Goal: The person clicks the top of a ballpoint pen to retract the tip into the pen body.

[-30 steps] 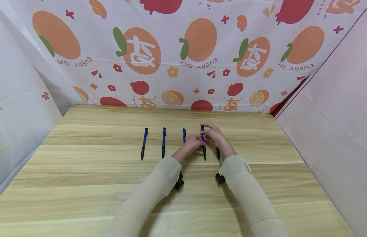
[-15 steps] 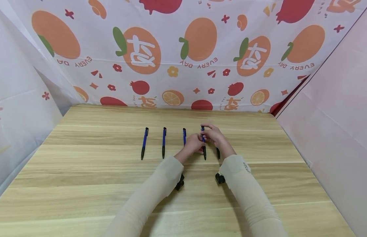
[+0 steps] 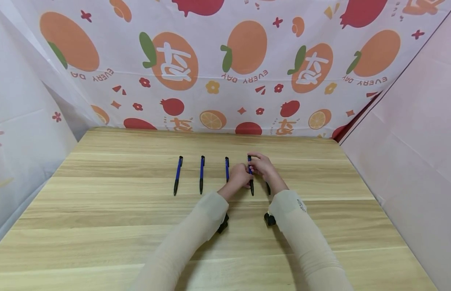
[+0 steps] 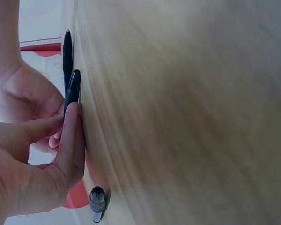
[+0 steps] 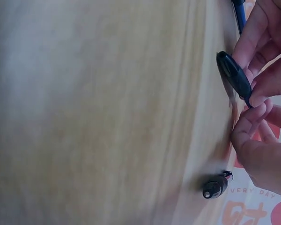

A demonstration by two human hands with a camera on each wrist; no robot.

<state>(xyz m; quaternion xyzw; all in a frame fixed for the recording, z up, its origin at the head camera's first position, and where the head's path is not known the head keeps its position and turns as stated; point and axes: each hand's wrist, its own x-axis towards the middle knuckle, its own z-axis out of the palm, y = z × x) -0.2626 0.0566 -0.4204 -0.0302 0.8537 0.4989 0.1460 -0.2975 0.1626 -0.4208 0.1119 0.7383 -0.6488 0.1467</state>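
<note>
A blue pen with a black grip (image 3: 252,189) lies fourth from the left in a row on the table, pointing toward the person. My left hand (image 3: 240,176) pinches it between thumb and fingers near its middle. Around its upper, blue part are the fingertips of my right hand (image 3: 262,166). In the left wrist view, the dark tip of this pen (image 4: 74,86) sticks out past the left fingers. Just left of the left hand is a similar pen (image 3: 227,167), its lower part hidden. Under the right wrist shows the dark end of another pen (image 3: 268,188).
Two more blue pens, the leftmost pen (image 3: 178,173) and the pen beside it (image 3: 201,173), lie parallel on the wooden table (image 3: 101,226). A fruit-print cloth (image 3: 210,101) hangs along the back edge. Small black devices sit under both sleeves.
My left wrist and forearm have shifted slightly to the right. Both hands keep their hold on the fourth pen, which stays in nearly the same place.
</note>
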